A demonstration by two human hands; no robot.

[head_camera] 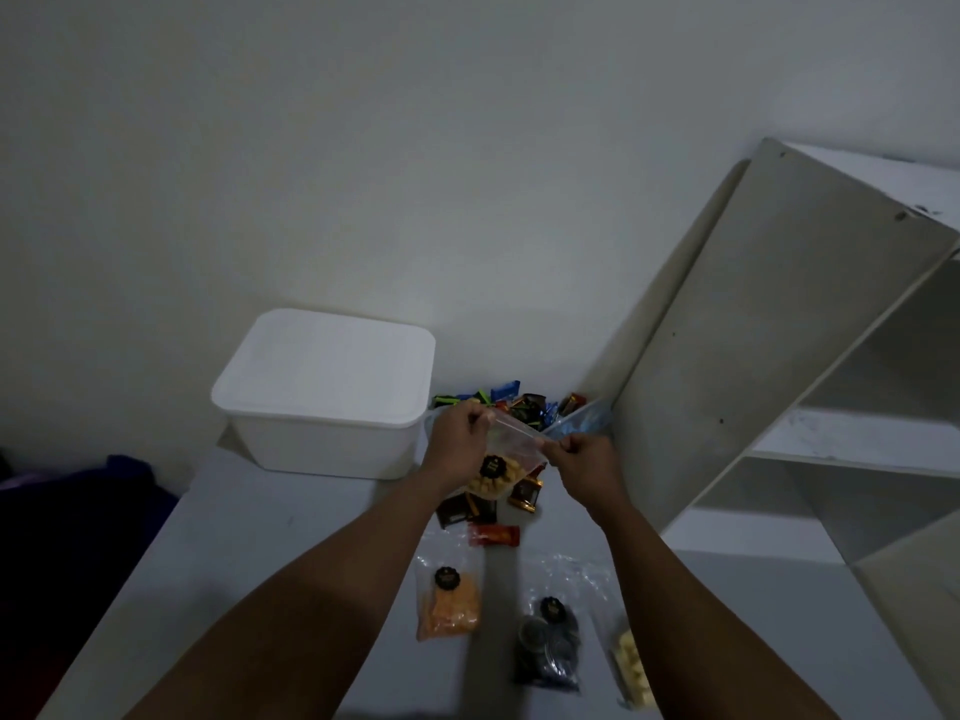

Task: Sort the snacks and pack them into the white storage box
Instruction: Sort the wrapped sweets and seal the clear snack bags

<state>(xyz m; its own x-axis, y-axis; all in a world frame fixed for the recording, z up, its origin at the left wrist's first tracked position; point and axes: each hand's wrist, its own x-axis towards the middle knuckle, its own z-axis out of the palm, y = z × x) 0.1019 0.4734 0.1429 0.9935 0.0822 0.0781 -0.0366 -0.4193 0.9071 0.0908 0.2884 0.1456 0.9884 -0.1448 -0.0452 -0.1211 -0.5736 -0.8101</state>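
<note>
The box (324, 392), white with its lid on, stands on the table (249, 537) at about 10 o'clock from the hands, against the wall. Both hands are raised over the table's middle and hold a clear bag (511, 449) of yellow snacks by its top edge: the left hand (457, 433) pinches the bag's 10 o'clock corner, the right hand (582, 454) pinches the 3 o'clock corner, with the fingers of each curled shut on the plastic. The bag hangs between them, a round black label on its front.

At 12 o'clock from the hands, a heap of wrapped candies (514, 405) lies by the wall. Just below the bag, at 6 o'clock, lie dark wrappers (465, 511) and a red bar (493, 535). Nearer the person, three more bags lie flat: an orange bag (449, 605) at 7 o'clock, a dark bag (548, 646) at 6 o'clock, and a pale bag (631, 667) at 5 o'clock, partly under the right forearm. A white shelf (779, 356) stands at 3 o'clock.
</note>
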